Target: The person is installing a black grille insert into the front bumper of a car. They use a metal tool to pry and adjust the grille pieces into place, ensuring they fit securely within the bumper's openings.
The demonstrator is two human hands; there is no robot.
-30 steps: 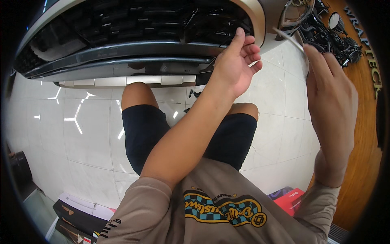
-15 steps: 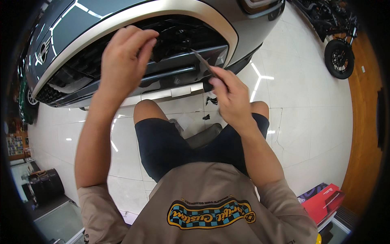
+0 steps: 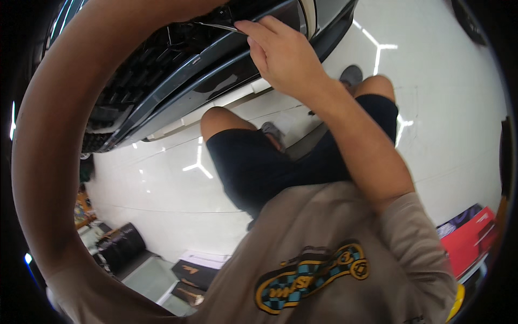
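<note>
My right hand [image 3: 280,54] is closed on a slim metal tool [image 3: 221,27], whose tip reaches into the black front grille [image 3: 124,94] of a grey car. The tool crosses just above the dark glossy bumper bar [image 3: 232,46]. My left arm [image 3: 51,135] arches up along the left side of the view toward the top of the grille. My left hand [image 3: 197,8] is mostly cut off by the upper edge, so its fingers are hidden.
My bent knees are below the bumper. Tiled floor [image 3: 442,135] surrounds me. A red box [image 3: 467,237] lies at the lower right, dark boxes [image 3: 191,272] and a black cylindrical case [image 3: 121,245] at the lower left. A dark wheel [image 3: 464,19] shows at the top right.
My view has tilted and turned. My left hand has moved up to the upper edge, with its arm now large in view. My right hand has moved up along the grille with the tool.
</note>
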